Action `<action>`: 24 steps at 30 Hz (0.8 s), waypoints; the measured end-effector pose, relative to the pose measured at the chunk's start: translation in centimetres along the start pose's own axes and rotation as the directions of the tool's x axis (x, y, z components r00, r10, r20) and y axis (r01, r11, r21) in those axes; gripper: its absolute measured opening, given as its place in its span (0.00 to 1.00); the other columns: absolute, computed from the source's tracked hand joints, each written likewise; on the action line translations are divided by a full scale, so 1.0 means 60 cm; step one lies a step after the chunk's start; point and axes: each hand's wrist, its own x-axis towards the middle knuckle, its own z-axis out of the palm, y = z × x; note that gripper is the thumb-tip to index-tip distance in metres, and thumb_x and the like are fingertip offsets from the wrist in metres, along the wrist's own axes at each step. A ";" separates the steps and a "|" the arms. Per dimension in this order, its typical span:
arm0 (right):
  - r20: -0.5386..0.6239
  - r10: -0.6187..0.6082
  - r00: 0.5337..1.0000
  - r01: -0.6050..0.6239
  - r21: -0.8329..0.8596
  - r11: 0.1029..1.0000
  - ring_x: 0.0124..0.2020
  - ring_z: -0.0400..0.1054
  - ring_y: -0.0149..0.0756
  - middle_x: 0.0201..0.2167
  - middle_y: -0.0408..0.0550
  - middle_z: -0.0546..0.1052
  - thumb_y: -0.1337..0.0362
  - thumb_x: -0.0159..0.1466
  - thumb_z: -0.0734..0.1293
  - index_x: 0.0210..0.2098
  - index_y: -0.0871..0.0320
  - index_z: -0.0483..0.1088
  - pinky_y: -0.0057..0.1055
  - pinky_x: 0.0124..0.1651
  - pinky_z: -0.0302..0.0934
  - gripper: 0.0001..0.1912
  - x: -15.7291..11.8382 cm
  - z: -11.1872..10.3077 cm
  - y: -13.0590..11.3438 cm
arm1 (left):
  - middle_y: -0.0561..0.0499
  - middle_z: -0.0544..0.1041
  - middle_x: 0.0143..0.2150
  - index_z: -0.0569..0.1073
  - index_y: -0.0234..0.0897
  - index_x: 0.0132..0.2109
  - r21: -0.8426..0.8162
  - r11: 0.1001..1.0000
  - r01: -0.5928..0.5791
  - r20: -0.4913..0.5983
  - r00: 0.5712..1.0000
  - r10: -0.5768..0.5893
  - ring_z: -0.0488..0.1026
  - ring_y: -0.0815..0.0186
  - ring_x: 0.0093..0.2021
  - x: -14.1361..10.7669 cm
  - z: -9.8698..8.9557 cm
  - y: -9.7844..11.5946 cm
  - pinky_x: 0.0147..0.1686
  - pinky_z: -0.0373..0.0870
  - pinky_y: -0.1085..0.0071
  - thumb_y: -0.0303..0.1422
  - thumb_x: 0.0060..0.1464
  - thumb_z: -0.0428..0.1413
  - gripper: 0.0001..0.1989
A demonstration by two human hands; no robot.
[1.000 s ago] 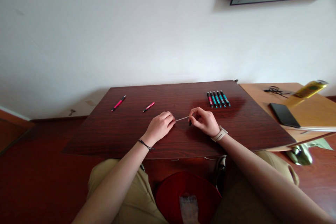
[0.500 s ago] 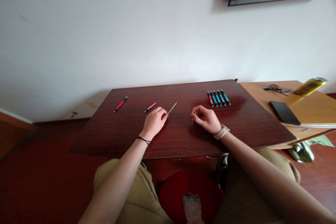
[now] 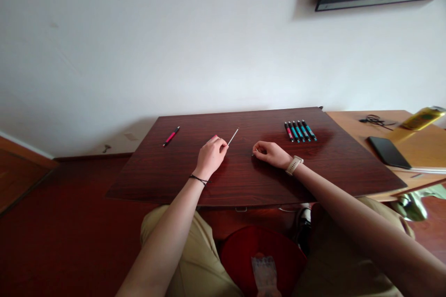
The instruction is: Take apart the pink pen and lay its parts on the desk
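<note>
Grip of the left hand [image 3: 212, 153] is narrow, pinching a thin refill [image 3: 233, 136] that slants away over the bench [image 3: 240, 185], a pink bit [image 3: 215, 136] showing just beyond the knuckles. The right hand [image 3: 270, 154] has its fingertips closed on a small part [image 3: 253, 154], mostly hidden. One pink pen [image 3: 171, 136] lies to the left; a pink and four teal pens [image 3: 300, 131] lie side by side beyond the right hand, near the phone [image 3: 388, 152]
</note>
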 end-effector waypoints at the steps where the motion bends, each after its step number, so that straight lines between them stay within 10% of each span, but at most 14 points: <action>1: 0.017 0.013 1.000 -0.013 0.004 1.000 0.28 0.63 0.33 0.27 0.42 0.74 0.52 0.67 0.68 0.39 0.58 0.76 0.31 0.34 0.57 0.15 0.012 0.002 0.001 | 0.48 0.81 0.44 0.77 0.42 0.40 -0.003 1.000 -0.003 -0.003 1.000 0.003 0.76 0.55 0.62 0.000 -0.002 -0.001 0.52 0.75 0.65 0.31 0.69 0.57 0.07; 7: 0.180 0.109 0.978 -0.133 0.127 0.983 0.30 0.67 0.34 0.30 0.46 0.79 0.51 0.61 0.71 0.39 0.60 0.78 0.30 0.34 0.60 0.18 0.079 0.009 0.001 | 0.48 0.80 0.44 0.77 0.41 0.40 0.001 1.000 -0.014 -0.027 1.000 0.014 0.80 0.59 0.46 -0.002 -0.009 -0.007 0.46 0.75 0.66 0.31 0.69 0.57 0.06; 24: 0.237 0.175 0.956 -0.199 0.085 0.976 0.23 0.62 0.29 0.25 0.42 0.76 0.51 0.61 0.70 0.41 0.60 0.80 0.27 0.25 0.54 0.19 0.112 0.008 0.002 | 0.48 0.81 0.45 0.77 0.42 0.40 -0.005 1.000 -0.011 -0.021 1.000 0.011 0.80 0.57 0.53 -0.007 -0.009 -0.010 0.47 0.76 0.65 0.30 0.69 0.57 0.07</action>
